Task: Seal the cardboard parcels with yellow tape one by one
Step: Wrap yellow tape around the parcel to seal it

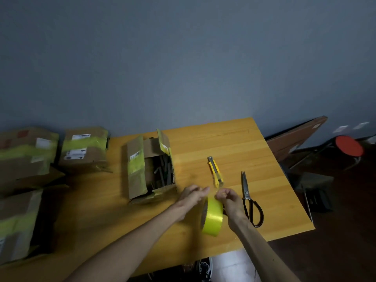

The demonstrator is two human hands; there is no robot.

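Head view: nearest me, the yellow tape roll [212, 217] stands on edge. My right hand [231, 202] pinches at its top, apparently picking the end free. My left hand [192, 197] reaches the roll with straightish fingers; I cannot tell its grip. Beyond-left of the roll sits the open parcel [149, 167], flaps up. Peeling askew could split or restick the end.

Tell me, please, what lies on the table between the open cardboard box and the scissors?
In the head view, a yellow utility knife lies there, touching neither the open cardboard box nor the scissors.
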